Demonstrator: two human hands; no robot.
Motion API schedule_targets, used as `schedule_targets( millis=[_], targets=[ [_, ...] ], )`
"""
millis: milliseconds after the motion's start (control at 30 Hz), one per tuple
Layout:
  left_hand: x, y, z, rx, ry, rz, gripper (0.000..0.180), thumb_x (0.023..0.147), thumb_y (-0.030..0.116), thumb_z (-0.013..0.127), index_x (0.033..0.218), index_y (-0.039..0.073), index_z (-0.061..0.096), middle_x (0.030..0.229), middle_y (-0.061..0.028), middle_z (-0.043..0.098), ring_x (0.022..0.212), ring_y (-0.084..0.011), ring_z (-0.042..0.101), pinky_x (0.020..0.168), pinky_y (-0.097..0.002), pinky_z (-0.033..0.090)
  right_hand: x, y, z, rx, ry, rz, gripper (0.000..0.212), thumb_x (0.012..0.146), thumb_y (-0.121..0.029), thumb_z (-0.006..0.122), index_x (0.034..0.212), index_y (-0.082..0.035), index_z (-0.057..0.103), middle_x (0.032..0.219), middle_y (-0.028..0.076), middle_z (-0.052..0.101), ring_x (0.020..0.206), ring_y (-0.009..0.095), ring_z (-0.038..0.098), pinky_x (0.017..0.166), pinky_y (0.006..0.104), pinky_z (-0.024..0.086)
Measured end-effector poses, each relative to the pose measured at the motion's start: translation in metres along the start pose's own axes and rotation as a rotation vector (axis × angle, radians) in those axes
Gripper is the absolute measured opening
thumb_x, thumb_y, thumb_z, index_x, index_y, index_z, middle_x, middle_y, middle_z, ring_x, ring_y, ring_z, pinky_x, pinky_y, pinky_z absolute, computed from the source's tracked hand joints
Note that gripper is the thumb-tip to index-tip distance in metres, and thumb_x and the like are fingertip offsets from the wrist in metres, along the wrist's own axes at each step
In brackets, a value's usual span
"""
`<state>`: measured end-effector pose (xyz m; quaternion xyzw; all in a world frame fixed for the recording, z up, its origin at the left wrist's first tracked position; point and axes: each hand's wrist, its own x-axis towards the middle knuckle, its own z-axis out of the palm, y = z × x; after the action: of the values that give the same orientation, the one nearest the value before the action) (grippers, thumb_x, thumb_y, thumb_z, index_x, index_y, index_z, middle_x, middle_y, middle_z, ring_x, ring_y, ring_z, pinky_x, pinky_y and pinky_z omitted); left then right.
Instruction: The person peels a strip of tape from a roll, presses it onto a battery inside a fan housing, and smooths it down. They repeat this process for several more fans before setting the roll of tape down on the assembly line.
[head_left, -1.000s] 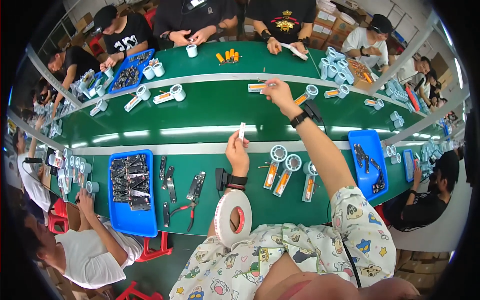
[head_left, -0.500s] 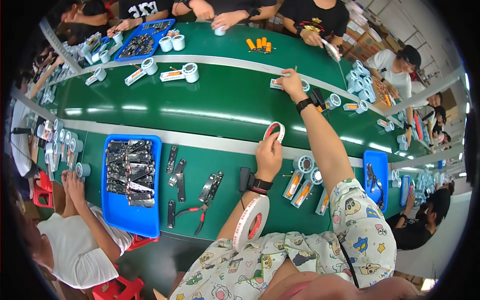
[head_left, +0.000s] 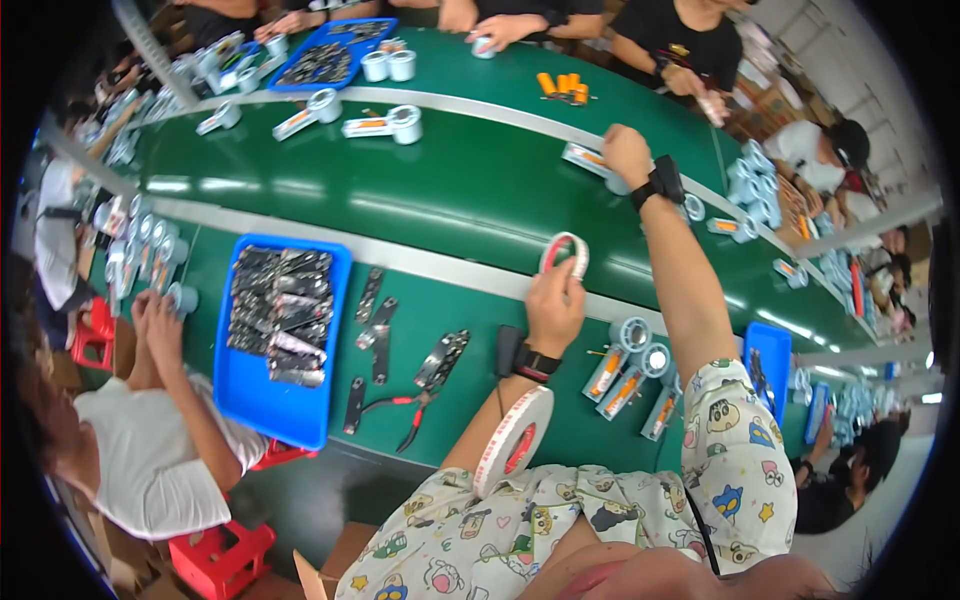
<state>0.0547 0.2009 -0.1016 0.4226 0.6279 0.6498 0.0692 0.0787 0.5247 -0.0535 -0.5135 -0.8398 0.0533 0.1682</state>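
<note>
My left hand (head_left: 555, 305), near the middle, is closed on a narrow tape roll (head_left: 578, 247) with white sides and a red inner face, held up by its lower rim. Around my left forearm hangs a larger white tape roll (head_left: 513, 443) with a red core. Farther off, my right hand (head_left: 627, 155) is closed over the round end of a light blue housing (head_left: 583, 156) with an orange battery, on the green belt; its fingertips are partly hidden. Similar housings (head_left: 632, 334) lie on my bench between my arms.
Left of me stands a blue tray (head_left: 327, 420) of dark circuit strips. Loose strips (head_left: 380, 355) and red-handled pliers (head_left: 408, 405) lie beside it. Another blue tray (head_left: 772, 340) is at right. More housings (head_left: 403, 125) sit on the belt. People work across and on both sides.
The whole view has shifted slightly. My right hand has moved over the housing's round end, its fingers now curled down and less visible. My left hand still holds the tape roll.
</note>
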Motion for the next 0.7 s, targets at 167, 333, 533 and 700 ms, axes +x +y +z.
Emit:
schedule_targets(
  millis=[167, 333, 533, 700],
  targets=[
    [-0.006, -0.014, -0.008, -0.201, 0.041, -0.188, 0.025, 0.096, 0.010, 0.058, 0.118, -0.001, 0.060, 0.090, -0.0151, 0.069, 0.079, -0.0289, 0.067, 0.068, -0.0385, 0.051, -0.136, -0.069, -0.079, 0.575, -0.387, -0.278, 0.021, 0.083, -0.003, 0.065, 0.104, -0.004, 0.069, 0.099, 0.015, 0.067, 0.087, 0.030, 0.065, 0.075, 0.0359, 0.054],
    [-0.015, -0.009, 0.007, -0.315, 0.072, -0.171, 0.023, 0.101, 0.013, 0.054, 0.120, -0.001, 0.056, 0.092, -0.0171, 0.069, 0.077, -0.0262, 0.069, 0.066, -0.0346, 0.053, -0.232, -0.069, -0.114, 0.520, -0.384, -0.533, 0.030, 0.085, -0.006, 0.071, 0.114, -0.004, 0.066, 0.110, 0.012, 0.063, 0.086, 0.028, 0.067, 0.073, 0.0365, 0.055],
    [-0.016, -0.010, 0.004, -0.316, -0.025, -0.101, 0.025, 0.102, 0.010, 0.049, 0.124, -0.002, 0.050, 0.095, -0.0139, 0.069, 0.078, -0.0143, 0.063, 0.064, -0.0274, 0.050, -0.242, -0.068, -0.112, 0.459, -0.305, -0.519, 0.030, 0.087, -0.011, 0.070, 0.116, -0.005, 0.066, 0.108, 0.013, 0.063, 0.091, 0.030, 0.066, 0.078, 0.0381, 0.056],
    [-0.014, -0.007, 0.001, -0.275, -0.046, -0.075, 0.025, 0.100, 0.007, 0.049, 0.124, -0.003, 0.051, 0.092, -0.0127, 0.069, 0.074, -0.0139, 0.062, 0.064, -0.0276, 0.050, -0.244, -0.062, -0.103, 0.538, -0.332, -0.455, 0.022, 0.084, -0.008, 0.073, 0.105, -0.003, 0.066, 0.104, 0.013, 0.063, 0.085, 0.027, 0.067, 0.074, 0.0361, 0.056]
  ],
)
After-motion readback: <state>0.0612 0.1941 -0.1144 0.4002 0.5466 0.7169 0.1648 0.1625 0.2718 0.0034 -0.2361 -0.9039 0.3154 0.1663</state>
